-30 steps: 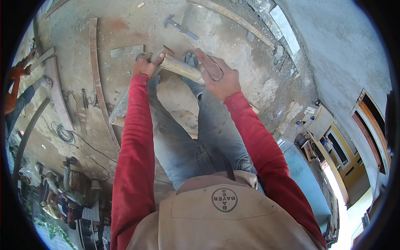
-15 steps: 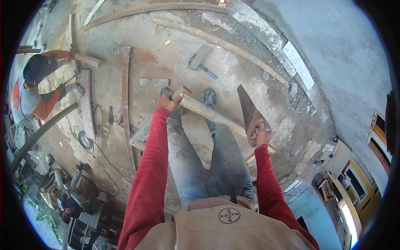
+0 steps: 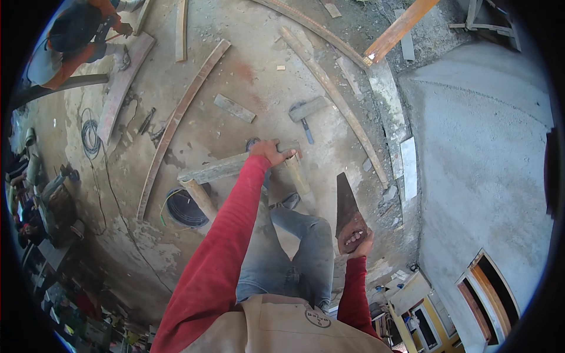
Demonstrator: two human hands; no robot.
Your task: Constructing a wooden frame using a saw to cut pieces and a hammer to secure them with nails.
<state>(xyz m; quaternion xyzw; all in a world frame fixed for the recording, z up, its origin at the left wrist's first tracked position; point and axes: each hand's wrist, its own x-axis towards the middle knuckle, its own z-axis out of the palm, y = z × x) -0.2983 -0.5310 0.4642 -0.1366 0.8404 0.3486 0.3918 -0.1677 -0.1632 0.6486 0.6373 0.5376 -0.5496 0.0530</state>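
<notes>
My left hand (image 3: 271, 153) is closed around one end of a wooden stand made of a grey plank (image 3: 215, 169) with pale wooden legs. One leg (image 3: 300, 179) points back toward my knees beside that hand; another leg (image 3: 199, 197) is at the plank's far left end. To the right, my right hand (image 3: 359, 242) grips the handle of a handsaw (image 3: 347, 212). Its dark, rusty blade points forward, apart from the stand. My left foot is partly hidden behind the left hand.
A black bucket (image 3: 183, 207) sits beyond my left forearm. Long boards (image 3: 182, 126) and a pole (image 3: 341, 106) lie on the concrete, with a short board (image 3: 234, 108) and a blue-handled tool (image 3: 307, 130). A co-worker (image 3: 73, 29) bends over a plank. A cable coil (image 3: 90, 139) lies left.
The view has turned to the right. My left hand has swung the stand round, so its plank now reaches to the left. The handsaw stays in my right hand.
</notes>
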